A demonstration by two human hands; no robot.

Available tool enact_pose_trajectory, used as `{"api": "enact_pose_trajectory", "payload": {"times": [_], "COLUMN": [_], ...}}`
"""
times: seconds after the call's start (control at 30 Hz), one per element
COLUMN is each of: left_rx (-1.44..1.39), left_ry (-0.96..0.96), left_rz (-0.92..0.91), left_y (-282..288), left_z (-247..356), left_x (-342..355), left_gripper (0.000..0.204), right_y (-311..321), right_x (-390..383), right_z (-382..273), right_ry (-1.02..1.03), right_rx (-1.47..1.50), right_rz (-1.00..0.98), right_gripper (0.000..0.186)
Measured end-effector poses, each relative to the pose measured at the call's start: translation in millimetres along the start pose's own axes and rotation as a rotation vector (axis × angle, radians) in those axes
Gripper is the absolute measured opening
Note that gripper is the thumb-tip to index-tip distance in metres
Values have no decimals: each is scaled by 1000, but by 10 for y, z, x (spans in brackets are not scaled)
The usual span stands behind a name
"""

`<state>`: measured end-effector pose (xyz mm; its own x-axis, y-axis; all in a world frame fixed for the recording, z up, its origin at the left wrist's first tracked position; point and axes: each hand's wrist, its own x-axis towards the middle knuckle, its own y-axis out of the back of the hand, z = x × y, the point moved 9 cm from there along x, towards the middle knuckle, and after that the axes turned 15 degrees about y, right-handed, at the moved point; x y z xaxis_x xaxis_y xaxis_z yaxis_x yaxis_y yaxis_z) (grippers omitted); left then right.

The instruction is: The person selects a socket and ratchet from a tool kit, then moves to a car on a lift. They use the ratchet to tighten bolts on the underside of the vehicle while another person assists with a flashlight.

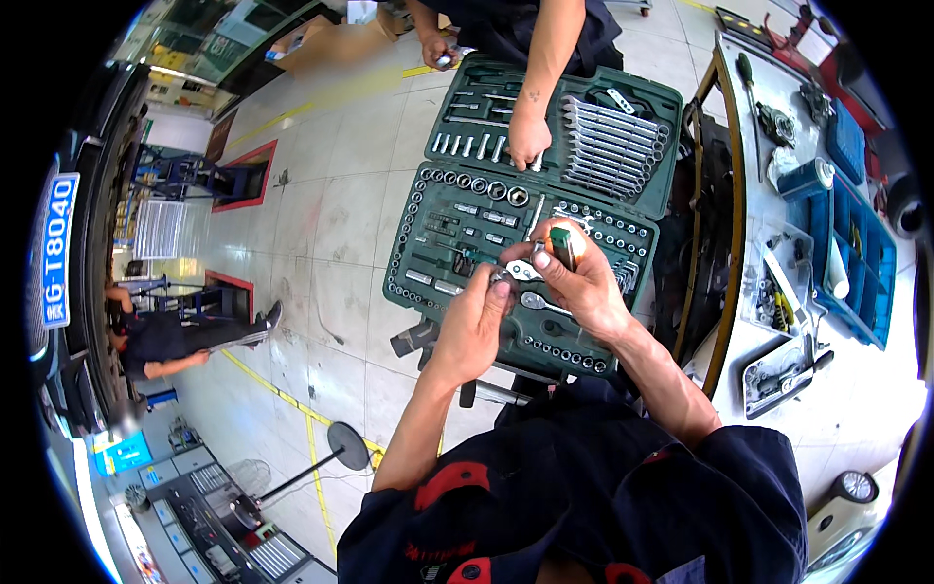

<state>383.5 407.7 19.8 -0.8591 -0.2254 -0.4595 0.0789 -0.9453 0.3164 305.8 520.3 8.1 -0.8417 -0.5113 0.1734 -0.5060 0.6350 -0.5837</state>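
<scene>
At the floor's [331, 234] left edge, a co-worker in dark clothes [165, 343] was beside a dark vehicle with a blue plate [60, 251]. Farther right lay an open, dark green plastic tool case [673, 112], its two halves joined along a hinge. Along the near half's left edge ran a curved row of small silver sockets [413, 210]. Above the middle of that half, your left hand [472, 326] had its thumb and fingers pinched on a small, round metal piece [500, 280]. Another co-worker's bare hand [528, 141] reached into the far half, by its hinge edge. Your right hand [589, 292], close beside your left, was clamped on a green-handled tool [561, 239], its handle end showing above the thumb. Silver combination wrenches [613, 146] filled the far half toward its right edge, and short silver sockets [564, 354] lined the near half's near edge toward the right corner. On the grey workbench [856, 380], a black-rimmed metal tray [784, 376] sat toward the left edge and a blue plastic divided tray [872, 255] toward the right.
</scene>
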Motion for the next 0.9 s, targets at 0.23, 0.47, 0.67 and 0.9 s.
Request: {"api": "enact_pose_trajectory", "payload": {"times": [0.23,0.47,0.67,0.9], "left_rx": [161,240,392,621], "left_ry": [-118,-175,-257,-390], "left_rz": [138,129,146,267], "left_y": [-181,-115,86,131], "left_z": [288,350,267,164], "left_x": [-380,-604,-669,-877], "left_gripper": [32,29,15,13], "right_y": [7,-168,-384,-591], "right_x": [-256,-256,-360,-597], "right_z": [-37,-430,-511,-372], "right_ry": [-80,168,153,34], "right_rx": [66,-291,-614,-853], "right_rz": [-14,-96,-122,-117], "right_gripper": [22,13,17,20]}}
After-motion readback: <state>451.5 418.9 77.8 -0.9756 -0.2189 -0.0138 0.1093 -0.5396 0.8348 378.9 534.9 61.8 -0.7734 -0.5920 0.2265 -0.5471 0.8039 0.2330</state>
